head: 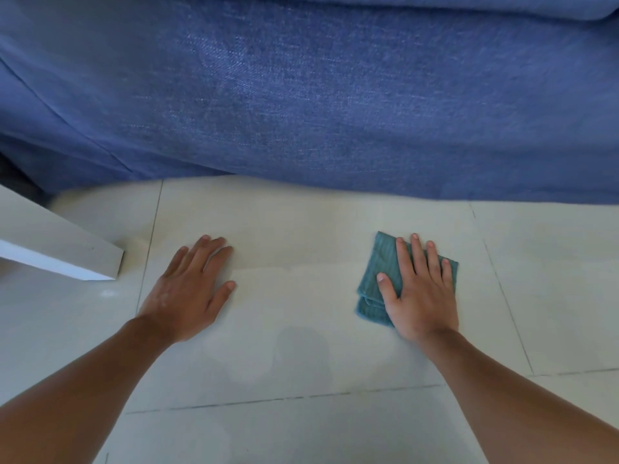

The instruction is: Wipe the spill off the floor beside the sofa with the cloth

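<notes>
- White furniture leg (63, 252), far left: stands on the floor (301, 430) and is well apart from the work area. Not part of the task.
- Left hand (191, 289): flat on a bare tile, palm down, fingers spread and extended. It holds nothing. Judged to be a brace for the person's weight.
- Spill: no clear puddle can be made out. There is a faint duller patch with a soft edge between the two hands, and a greyish area nearer the camera that may be a shadow. Cannot tell which is liquid, if either.
- Cloth (375, 289): teal, folded into a small pad of several layers, and lies flat on the tile right of centre, near the sofa (301, 95) but not touching it.
- Right hand (418, 296): open, palm pressed down on the cloth, fingers splayed over its far edge and thumb on its left part. It presses rather than pinches.
- Handling judgement: the cloth looks light, soft and limp, with a ribbed weave likely to absorb. It has no stiffness, so it would bunch if pushed from one edge.
- Hold judgement: a flat palm over the middle, with the fingers pinning the leading fold, should keep the layers together on the smooth, probably slippery tile.
- Risk: loose folds at the near left corner may drag open.
</notes>
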A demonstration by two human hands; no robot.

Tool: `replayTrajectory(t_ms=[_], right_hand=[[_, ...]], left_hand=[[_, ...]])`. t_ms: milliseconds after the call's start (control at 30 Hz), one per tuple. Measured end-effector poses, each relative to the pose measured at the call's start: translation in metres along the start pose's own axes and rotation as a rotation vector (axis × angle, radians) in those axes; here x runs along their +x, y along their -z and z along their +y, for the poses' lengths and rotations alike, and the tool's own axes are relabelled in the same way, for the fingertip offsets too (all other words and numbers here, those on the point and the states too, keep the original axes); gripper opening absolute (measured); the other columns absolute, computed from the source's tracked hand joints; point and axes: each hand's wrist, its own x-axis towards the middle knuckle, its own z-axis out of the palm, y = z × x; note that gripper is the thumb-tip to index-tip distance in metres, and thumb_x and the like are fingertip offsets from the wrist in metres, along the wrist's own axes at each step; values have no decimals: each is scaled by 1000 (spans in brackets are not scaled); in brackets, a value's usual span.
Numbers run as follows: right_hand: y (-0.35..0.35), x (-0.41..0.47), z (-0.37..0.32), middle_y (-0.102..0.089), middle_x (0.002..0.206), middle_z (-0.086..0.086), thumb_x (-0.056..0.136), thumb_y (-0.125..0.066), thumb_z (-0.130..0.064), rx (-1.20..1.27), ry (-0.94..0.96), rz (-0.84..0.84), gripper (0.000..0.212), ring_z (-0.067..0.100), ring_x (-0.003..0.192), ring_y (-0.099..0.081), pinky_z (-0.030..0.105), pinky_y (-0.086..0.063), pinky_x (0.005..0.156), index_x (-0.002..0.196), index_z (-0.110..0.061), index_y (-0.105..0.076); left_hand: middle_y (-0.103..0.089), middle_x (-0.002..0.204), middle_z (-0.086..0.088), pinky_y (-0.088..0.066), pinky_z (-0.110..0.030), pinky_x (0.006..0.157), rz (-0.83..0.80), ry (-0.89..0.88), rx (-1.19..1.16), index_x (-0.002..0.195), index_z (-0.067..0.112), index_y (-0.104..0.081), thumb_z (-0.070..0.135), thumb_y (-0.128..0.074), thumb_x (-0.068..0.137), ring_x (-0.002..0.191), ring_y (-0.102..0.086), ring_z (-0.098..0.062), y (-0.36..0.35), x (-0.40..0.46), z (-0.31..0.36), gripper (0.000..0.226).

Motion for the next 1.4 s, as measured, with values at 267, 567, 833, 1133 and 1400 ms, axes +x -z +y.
replayTrajectory(t_ms=[267, 567, 833, 1133, 1400], right_hand=[[4, 46, -12, -6, 173, 3, 99, -21, -61, -5, 8, 17, 76, 28, 158, -2, 50, -5, 127, 164, -22, -9], [6, 68, -31, -4, 173, 6, 96, -12, -63, -45, 44, 3, 79, 30, 158, -1, 52, -5, 127, 164, -22, -7], [2, 84, -143, -7, 173, 8, 96, -14, -66, -41, 242, -7, 80, 31, 158, -1, 53, -2, 127, 163, -22, -11], [-11, 71, -299, -3, 173, 6, 95, -16, -67, 64, 515, -57, 82, 30, 158, 4, 53, 1, 127, 164, -24, -10], [-18, 35, -293, -5, 173, 6, 97, -21, -65, 95, 621, -77, 79, 30, 158, 0, 53, -2, 127, 163, -23, -12]], left_hand=[[-35, 154, -6, -17, -50, 121, 31, -5, -45, 147, 15, -36, 46, -37, 95, 150, -20, -25, -17, 0, -9, 60], [-26, 162, -3, -13, -47, 122, 56, 10, -103, 153, 13, -27, 48, -35, 97, 152, -9, -18, -22, 1, -11, 67], [-24, 162, -2, -12, -47, 123, 73, 112, -158, 154, 13, -23, 49, -35, 98, 152, -6, -17, -18, -41, -40, 68], [-22, 163, -1, -8, -44, 123, 39, 246, -109, 155, 14, -21, 48, -33, 100, 152, -6, -15, -15, -104, -72, 66], [-27, 161, -3, -11, -41, 122, 12, 273, -94, 152, 13, -28, 37, -28, 101, 151, -16, -18, -4, -105, -71, 57]])
